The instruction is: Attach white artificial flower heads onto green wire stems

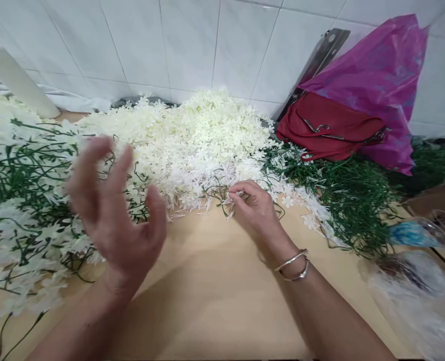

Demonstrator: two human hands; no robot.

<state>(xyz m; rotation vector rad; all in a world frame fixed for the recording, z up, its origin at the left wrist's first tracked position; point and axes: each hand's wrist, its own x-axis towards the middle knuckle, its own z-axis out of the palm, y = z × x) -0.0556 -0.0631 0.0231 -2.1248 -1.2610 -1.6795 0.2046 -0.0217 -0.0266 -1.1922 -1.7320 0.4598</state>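
My left hand (120, 210) is raised over the left side of the table, smeared by motion, its fingers apart and holding nothing. Under and beside it lies a heap of assembled artificial flowers (22, 200), white petals on green stems. My right hand (254, 205), with two bracelets at the wrist, rests low at the front of the pile. Its thumb and forefinger are pinched together at some thin white stalks and green stems (219, 193); exactly what they grip is too small to make out. Loose cream-white petals (214, 125) with white stalks are heaped just beyond.
Green plastic stems (357, 200) are piled at the right. Behind them are a red bag (331, 125) and a purple plastic bag (388, 80) against the tiled wall (192, 40). Clear plastic bags (418, 306) lie front right. A white roll (22, 82) leans back left.
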